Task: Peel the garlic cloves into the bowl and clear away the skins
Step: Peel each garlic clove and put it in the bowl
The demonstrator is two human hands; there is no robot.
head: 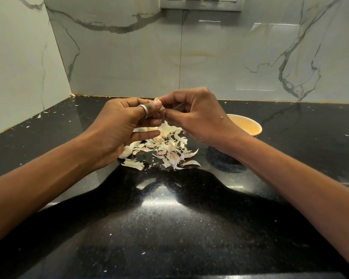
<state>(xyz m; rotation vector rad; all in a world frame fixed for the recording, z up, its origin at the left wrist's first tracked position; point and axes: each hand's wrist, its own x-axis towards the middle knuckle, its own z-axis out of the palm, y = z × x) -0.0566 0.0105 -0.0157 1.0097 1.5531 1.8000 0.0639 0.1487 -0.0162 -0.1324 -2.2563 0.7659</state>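
Observation:
My left hand (121,125), with a silver ring on one finger, and my right hand (195,115) meet above the counter, both pinching one small garlic clove (157,101) between their fingertips. Most of the clove is hidden by my fingers. Below them lies a pile of pale garlic skins (165,148) on the black counter. A whole clove (125,152) rests at the pile's left edge, partly under my left wrist. The yellow-lined bowl (248,125) stands to the right, behind my right wrist; its contents are hidden.
The black speckled counter (179,228) runs back to a marble-patterned wall (210,57) and a side wall on the left. Small skin flakes (39,115) are scattered along the left and back edges. A switch panel (201,3) sits high on the wall.

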